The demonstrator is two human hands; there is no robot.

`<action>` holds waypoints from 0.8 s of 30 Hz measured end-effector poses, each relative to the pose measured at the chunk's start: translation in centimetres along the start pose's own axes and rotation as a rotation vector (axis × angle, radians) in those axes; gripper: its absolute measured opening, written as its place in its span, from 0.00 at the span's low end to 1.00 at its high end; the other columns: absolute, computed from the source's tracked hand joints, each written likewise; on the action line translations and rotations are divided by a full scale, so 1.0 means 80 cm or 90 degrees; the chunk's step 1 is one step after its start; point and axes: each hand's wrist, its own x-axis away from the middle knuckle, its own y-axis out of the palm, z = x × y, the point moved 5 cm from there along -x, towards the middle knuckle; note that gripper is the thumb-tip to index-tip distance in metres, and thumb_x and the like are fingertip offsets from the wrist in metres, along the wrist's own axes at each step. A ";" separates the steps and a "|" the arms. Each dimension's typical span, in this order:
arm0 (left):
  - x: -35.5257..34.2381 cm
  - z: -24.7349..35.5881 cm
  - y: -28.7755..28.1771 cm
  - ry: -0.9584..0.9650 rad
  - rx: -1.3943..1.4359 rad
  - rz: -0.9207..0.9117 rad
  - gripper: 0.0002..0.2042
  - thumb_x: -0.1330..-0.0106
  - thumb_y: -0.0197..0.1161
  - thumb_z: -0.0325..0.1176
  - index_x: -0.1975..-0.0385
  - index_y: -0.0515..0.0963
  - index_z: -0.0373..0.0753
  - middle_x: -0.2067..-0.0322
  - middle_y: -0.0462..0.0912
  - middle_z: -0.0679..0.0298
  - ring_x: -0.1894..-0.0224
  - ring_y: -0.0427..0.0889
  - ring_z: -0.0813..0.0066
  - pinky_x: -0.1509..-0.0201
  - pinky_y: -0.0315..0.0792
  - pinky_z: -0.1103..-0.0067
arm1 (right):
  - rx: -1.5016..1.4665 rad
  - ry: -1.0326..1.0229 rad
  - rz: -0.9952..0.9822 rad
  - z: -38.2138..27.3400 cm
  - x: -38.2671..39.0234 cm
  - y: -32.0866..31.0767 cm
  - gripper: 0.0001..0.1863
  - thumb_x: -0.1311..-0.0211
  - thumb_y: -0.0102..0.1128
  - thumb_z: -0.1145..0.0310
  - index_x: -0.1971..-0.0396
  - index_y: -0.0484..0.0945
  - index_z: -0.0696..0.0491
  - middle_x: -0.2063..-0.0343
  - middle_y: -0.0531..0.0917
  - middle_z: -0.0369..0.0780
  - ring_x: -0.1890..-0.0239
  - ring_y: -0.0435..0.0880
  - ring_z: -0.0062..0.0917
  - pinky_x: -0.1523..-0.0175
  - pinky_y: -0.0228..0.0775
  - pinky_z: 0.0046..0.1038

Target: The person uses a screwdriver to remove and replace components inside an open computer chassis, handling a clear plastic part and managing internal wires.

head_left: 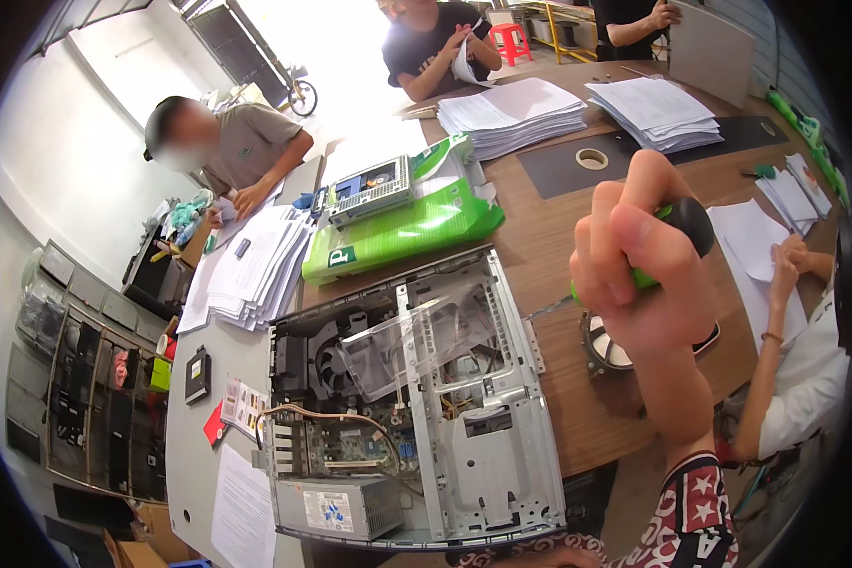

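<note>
My right hand [639, 251] is raised over the table to the right of an open desktop computer case [488, 454]. Its fingers are wrapped round a screwdriver [686, 225] with a green and black handle, the shaft pointing left toward the case's edge. At the lower edge, by the case's near right corner, bare skin that looks like my left hand [568, 558] shows beside patterned cloth; its fingers are hidden. Inside the case lie a clear plastic piece [374, 360], a fan, a circuit board, cables and a power supply [336, 506] with small blue pieces on it.
Behind the case, a metal drive bay [374, 189] rests on a green paper package [417, 232]. Paper stacks [511, 109] stand at the back and left. A tape roll [592, 159] and a round dish [601, 346] lie rightward. Other people sit or stand around the table.
</note>
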 end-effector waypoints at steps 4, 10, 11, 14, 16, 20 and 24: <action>0.008 0.001 -0.006 -0.004 -0.004 0.021 0.13 0.34 0.53 0.33 0.66 0.81 0.29 0.65 0.81 0.45 0.64 0.82 0.53 0.62 0.75 0.65 | -0.005 0.012 -0.001 0.001 -0.001 0.000 0.11 0.35 0.47 0.72 0.76 0.59 0.53 0.89 0.65 0.35 0.93 0.57 0.18 0.88 0.49 0.21; 0.031 0.014 -0.012 -0.012 -0.032 0.063 0.13 0.34 0.53 0.33 0.66 0.81 0.29 0.64 0.81 0.45 0.64 0.82 0.53 0.62 0.76 0.65 | 0.051 0.019 -0.007 -0.001 -0.002 0.000 0.11 0.34 0.46 0.71 0.76 0.59 0.52 0.89 0.64 0.35 0.93 0.57 0.18 0.87 0.49 0.21; 0.034 0.018 -0.013 -0.009 -0.040 0.067 0.13 0.34 0.53 0.33 0.66 0.81 0.29 0.64 0.81 0.45 0.64 0.82 0.53 0.62 0.76 0.65 | 0.055 0.020 -0.008 -0.003 -0.002 -0.001 0.11 0.34 0.46 0.71 0.76 0.59 0.52 0.89 0.64 0.35 0.93 0.56 0.18 0.88 0.49 0.21; 0.063 0.040 -0.010 0.005 -0.081 0.099 0.13 0.34 0.53 0.33 0.65 0.81 0.29 0.64 0.81 0.45 0.64 0.82 0.52 0.62 0.76 0.65 | 0.047 0.012 -0.015 -0.001 -0.002 0.005 0.11 0.34 0.46 0.70 0.77 0.59 0.52 0.90 0.64 0.34 0.93 0.56 0.17 0.88 0.49 0.21; 0.094 0.074 -0.002 0.028 -0.136 0.120 0.13 0.34 0.53 0.33 0.65 0.81 0.29 0.64 0.81 0.45 0.64 0.82 0.52 0.62 0.76 0.65 | 0.047 0.018 -0.002 -0.002 0.000 0.007 0.11 0.34 0.45 0.70 0.77 0.58 0.52 0.90 0.63 0.34 0.93 0.56 0.17 0.88 0.48 0.21; 0.144 0.177 -0.017 0.084 -0.295 0.132 0.14 0.34 0.53 0.34 0.64 0.81 0.29 0.62 0.81 0.45 0.63 0.83 0.53 0.61 0.76 0.65 | 0.073 -0.058 -0.008 0.000 0.003 -0.002 0.11 0.33 0.45 0.69 0.76 0.58 0.52 0.89 0.63 0.34 0.93 0.55 0.17 0.88 0.47 0.20; 0.165 0.257 -0.038 0.150 -0.497 0.225 0.18 0.35 0.55 0.39 0.56 0.78 0.29 0.53 0.78 0.46 0.64 0.82 0.57 0.61 0.76 0.68 | 0.085 -0.104 0.016 -0.008 0.003 0.008 0.12 0.32 0.44 0.69 0.76 0.58 0.52 0.89 0.63 0.34 0.93 0.55 0.16 0.89 0.47 0.20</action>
